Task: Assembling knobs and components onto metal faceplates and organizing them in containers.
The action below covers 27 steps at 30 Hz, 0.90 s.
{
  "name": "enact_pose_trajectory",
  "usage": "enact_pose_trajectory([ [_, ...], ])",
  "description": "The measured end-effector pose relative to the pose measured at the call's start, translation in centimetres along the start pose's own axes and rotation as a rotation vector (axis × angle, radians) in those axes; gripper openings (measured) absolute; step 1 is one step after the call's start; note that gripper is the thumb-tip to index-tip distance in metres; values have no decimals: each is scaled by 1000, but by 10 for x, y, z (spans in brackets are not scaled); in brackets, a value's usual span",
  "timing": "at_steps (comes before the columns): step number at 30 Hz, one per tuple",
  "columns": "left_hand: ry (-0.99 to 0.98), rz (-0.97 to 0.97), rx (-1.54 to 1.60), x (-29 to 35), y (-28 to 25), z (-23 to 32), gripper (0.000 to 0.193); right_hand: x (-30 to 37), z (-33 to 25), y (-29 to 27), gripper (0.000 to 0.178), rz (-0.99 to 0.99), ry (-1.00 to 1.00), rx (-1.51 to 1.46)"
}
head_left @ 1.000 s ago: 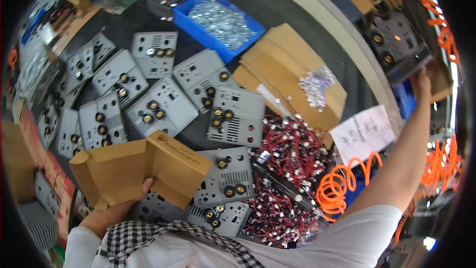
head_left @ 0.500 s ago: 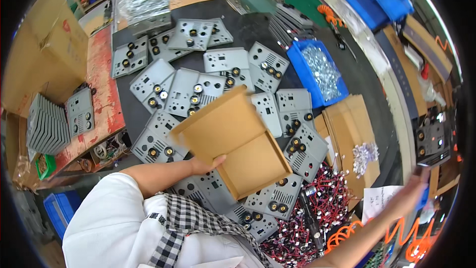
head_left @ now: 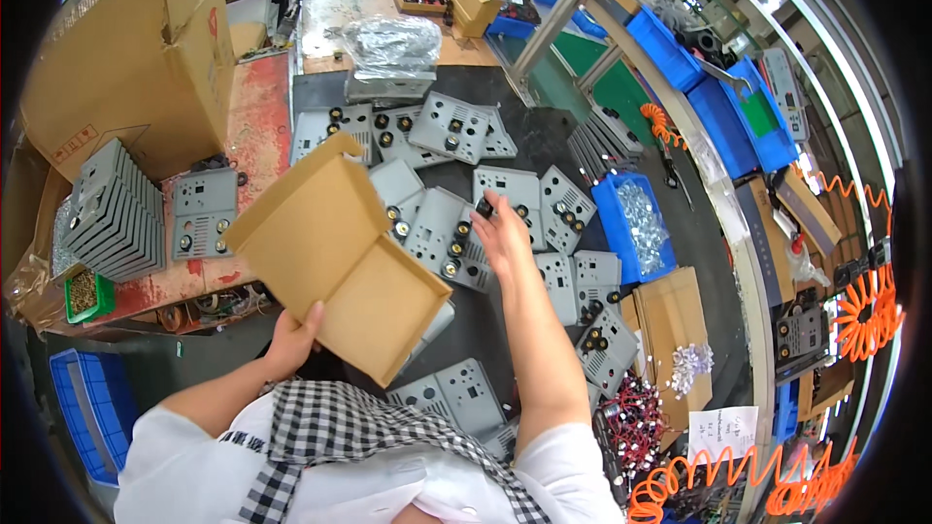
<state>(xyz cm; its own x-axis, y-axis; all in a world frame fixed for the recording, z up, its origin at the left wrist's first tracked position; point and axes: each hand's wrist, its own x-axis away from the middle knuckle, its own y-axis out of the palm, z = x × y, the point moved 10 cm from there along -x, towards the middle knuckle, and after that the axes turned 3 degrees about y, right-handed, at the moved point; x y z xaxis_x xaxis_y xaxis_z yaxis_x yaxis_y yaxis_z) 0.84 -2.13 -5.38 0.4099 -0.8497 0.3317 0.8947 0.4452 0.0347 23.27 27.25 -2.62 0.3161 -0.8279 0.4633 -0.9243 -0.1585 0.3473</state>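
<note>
L hand [head_left: 293, 338], near left, grips near edge of open cardboard box [head_left: 309, 245], thumb inside. R hand [head_left: 507, 238], mid, a bit farther: fingers part-spread over grey panels [head_left: 435, 225]; blk pc [head_left: 483, 206] at tips, can't tell if held. Plastic-wrapped stack [head_left: 390, 50] far.

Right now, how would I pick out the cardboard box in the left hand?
Find the dark table across the middle. At its left, the left hand holds the cardboard box. Unlike the tall carton farther left and the flat cardboard rightward, it is shallow and opened out.
</note>
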Motion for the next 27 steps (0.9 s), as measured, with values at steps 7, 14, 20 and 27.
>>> enact_pose_trajectory([
  [7,24,328,-51,26,-143,-41,44,-125,-31,55,54,251,-96,123],
  [14,-94,453,-380,-19,-240,-14,67,-63,53,111,31,255,-216,3],
  [20,81,188,-163,-71,-220,21,68,51,127,181,33,133,-263,134],
  [27,230,-196,-308,-102,-184,36,64,118,133,165,33,205,-323,401],
])
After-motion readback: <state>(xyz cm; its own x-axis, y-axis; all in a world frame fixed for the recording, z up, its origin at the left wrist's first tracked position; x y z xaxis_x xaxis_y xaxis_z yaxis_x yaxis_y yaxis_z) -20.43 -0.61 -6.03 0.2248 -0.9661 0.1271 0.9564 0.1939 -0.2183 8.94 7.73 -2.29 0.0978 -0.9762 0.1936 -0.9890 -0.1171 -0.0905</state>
